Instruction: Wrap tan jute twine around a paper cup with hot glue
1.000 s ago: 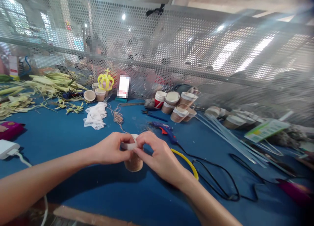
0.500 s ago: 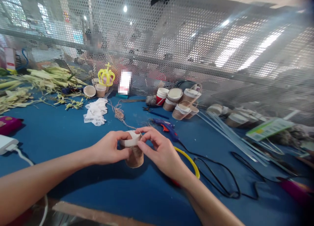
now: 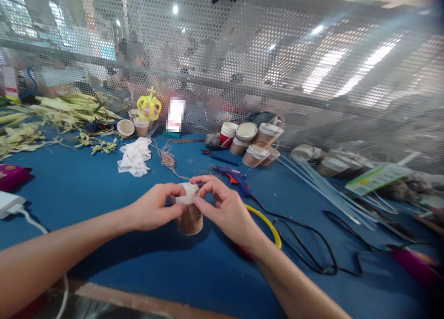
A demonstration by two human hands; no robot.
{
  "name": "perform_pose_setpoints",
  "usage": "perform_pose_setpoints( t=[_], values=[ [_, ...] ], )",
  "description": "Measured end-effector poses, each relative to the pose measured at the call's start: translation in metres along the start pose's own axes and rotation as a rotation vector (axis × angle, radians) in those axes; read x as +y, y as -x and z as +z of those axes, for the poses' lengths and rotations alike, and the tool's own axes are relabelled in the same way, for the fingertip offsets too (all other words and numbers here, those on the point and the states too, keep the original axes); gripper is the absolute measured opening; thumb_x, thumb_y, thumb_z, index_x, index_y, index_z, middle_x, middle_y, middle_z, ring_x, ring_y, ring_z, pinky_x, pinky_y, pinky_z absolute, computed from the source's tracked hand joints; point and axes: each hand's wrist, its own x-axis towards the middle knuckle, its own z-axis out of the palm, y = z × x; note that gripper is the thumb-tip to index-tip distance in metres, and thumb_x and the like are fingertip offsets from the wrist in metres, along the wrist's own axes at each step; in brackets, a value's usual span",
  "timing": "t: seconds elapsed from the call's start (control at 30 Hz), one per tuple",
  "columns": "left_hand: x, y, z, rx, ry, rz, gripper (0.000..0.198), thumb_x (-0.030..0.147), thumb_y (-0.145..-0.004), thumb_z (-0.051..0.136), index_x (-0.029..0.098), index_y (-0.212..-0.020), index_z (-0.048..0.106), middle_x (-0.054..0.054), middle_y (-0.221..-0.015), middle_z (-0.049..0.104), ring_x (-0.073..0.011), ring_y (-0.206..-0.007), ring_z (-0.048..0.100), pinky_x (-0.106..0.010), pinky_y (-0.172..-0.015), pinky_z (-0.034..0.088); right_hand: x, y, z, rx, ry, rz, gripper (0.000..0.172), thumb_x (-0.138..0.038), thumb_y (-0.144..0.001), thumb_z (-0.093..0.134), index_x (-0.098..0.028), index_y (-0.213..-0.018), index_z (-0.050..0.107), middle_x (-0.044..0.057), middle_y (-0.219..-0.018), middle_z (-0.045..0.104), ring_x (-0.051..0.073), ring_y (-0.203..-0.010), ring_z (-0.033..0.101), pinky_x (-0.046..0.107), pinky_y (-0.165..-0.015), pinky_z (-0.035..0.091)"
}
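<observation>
A small brown cup (image 3: 190, 220) with a white band around its rim is held between both hands just above the blue table. My left hand (image 3: 157, 207) grips it from the left, thumb outside and fingers at the rim. On the right side of the rim, my right hand (image 3: 222, 205) pinches the band's edge; a thin twine runs into these fingers. That twine (image 3: 168, 159) trails back to a loose coil on the table. Behind my right hand lies a blue glue gun (image 3: 236, 176) with a red trigger.
A crumpled white cloth (image 3: 134, 156) lies left of the twine. Dried husks (image 3: 65, 111) and a yellow crown (image 3: 149, 105) are at back left. Several cups (image 3: 255, 155), clear glue sticks (image 3: 319, 189), a black cable (image 3: 312, 233) and a yellow ring (image 3: 268, 222) are rightward.
The whole view has shifted slightly. Both hands keep hold of the cup, which looks a little more tilted, and my right fingers have moved slightly at the rim.
</observation>
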Motion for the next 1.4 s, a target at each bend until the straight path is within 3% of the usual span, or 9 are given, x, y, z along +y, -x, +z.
perform_pose_setpoints(
  t=[0.2, 0.37, 0.5, 0.63, 0.73, 0.93, 1.17, 1.27, 1.4],
  values=[
    [0.006, 0.004, 0.001, -0.025, -0.107, 0.053, 0.008, 0.016, -0.074, 0.047, 0.015, -0.067, 0.051, 0.000, -0.068, 0.053, -0.0126, -0.066, 0.047, -0.024, -0.063, 0.040, -0.006, -0.027, -0.003, -0.004, -0.288, 0.240, 0.008, -0.023, -0.071, 0.056, -0.018, -0.067, 0.052, 0.003, -0.085, 0.065, 0.014, -0.081, 0.058, 0.028, -0.072, 0.043],
    [0.018, 0.008, 0.003, -0.102, -0.185, 0.071, 0.012, 0.015, -0.074, 0.047, 0.016, -0.063, 0.049, 0.002, -0.066, 0.051, -0.0125, -0.067, 0.045, -0.024, -0.065, 0.037, 0.000, -0.071, 0.003, -0.041, -0.261, 0.383, 0.011, -0.021, -0.076, 0.053, -0.016, -0.066, 0.053, 0.003, -0.071, 0.065, 0.009, -0.059, 0.055, 0.022, -0.051, 0.041],
    [0.021, 0.010, 0.005, -0.186, -0.046, 0.031, 0.010, 0.015, -0.074, 0.047, 0.015, -0.064, 0.049, 0.001, -0.070, 0.052, -0.0121, -0.069, 0.046, -0.022, -0.065, 0.038, 0.018, -0.117, 0.009, -0.051, -0.121, 0.398, 0.012, -0.020, -0.081, 0.052, -0.012, -0.074, 0.058, 0.006, -0.082, 0.064, 0.011, -0.068, 0.059, 0.025, -0.060, 0.047],
    [0.018, 0.011, 0.006, -0.237, 0.107, 0.024, 0.008, 0.017, -0.073, 0.051, 0.015, -0.065, 0.049, 0.001, -0.072, 0.050, -0.0117, -0.068, 0.044, -0.022, -0.065, 0.038, 0.028, -0.162, 0.013, -0.031, 0.094, 0.341, 0.027, -0.028, -0.085, 0.051, -0.014, -0.108, 0.053, 0.007, -0.107, 0.056, 0.018, -0.089, 0.057, 0.037, -0.073, 0.048],
    [0.015, 0.009, 0.006, -0.269, 0.258, -0.021, 0.010, 0.020, -0.072, 0.053, 0.014, -0.066, 0.050, 0.001, -0.069, 0.050, -0.0114, -0.066, 0.043, -0.023, -0.062, 0.037, 0.029, -0.177, 0.016, -0.131, 0.220, 0.307, 0.030, -0.029, -0.084, 0.051, -0.015, -0.111, 0.052, 0.007, -0.112, 0.054, 0.021, -0.093, 0.056, 0.039, -0.075, 0.048],
    [0.001, 0.000, 0.007, -0.048, 0.644, -0.182, 0.021, 0.028, -0.067, 0.063, 0.015, -0.062, 0.048, 0.004, -0.061, 0.048, -0.0094, -0.060, 0.043, -0.021, -0.060, 0.035, 0.013, -0.158, 0.008, -0.257, 0.370, 0.246, 0.014, -0.027, -0.079, 0.058, -0.013, -0.079, 0.061, 0.004, -0.079, 0.063, 0.015, -0.069, 0.059, 0.029, -0.063, 0.048],
    [-0.013, -0.004, 0.006, 0.150, 0.723, -0.189, 0.016, 0.025, -0.071, 0.061, 0.015, -0.066, 0.051, 0.002, -0.066, 0.054, -0.0101, -0.065, 0.048, -0.023, -0.068, 0.036, 0.014, -0.093, -0.073, -0.010, 0.499, 0.307, 0.029, -0.028, -0.084, 0.049, -0.015, -0.058, 0.053, 0.004, -0.056, 0.057, 0.013, -0.048, 0.054, 0.026, -0.044, 0.043],
    [-0.013, -0.004, 0.006, 0.141, 0.598, -0.179, 0.016, 0.027, -0.073, 0.058, 0.015, -0.067, 0.051, 0.002, -0.066, 0.055, -0.0114, -0.066, 0.049, -0.025, -0.069, 0.036, 0.043, -0.064, -0.092, 0.041, 0.597, 0.418, 0.015, -0.026, -0.082, 0.054, -0.014, -0.078, 0.060, 0.007, -0.082, 0.062, 0.016, -0.072, 0.059, 0.030, -0.063, 0.048],
    [-0.011, -0.003, 0.007, 0.102, 0.383, -0.196, 0.018, 0.030, -0.073, 0.054, 0.015, -0.066, 0.049, 0.001, -0.066, 0.053, -0.0133, -0.066, 0.049, -0.027, -0.066, 0.035, 0.080, -0.039, -0.091, 0.049, 0.621, 0.575, 0.025, -0.029, -0.086, 0.049, -0.020, -0.108, 0.054, 0.007, -0.113, 0.053, 0.018, -0.094, 0.055, 0.036, -0.077, 0.047]
  ],
)
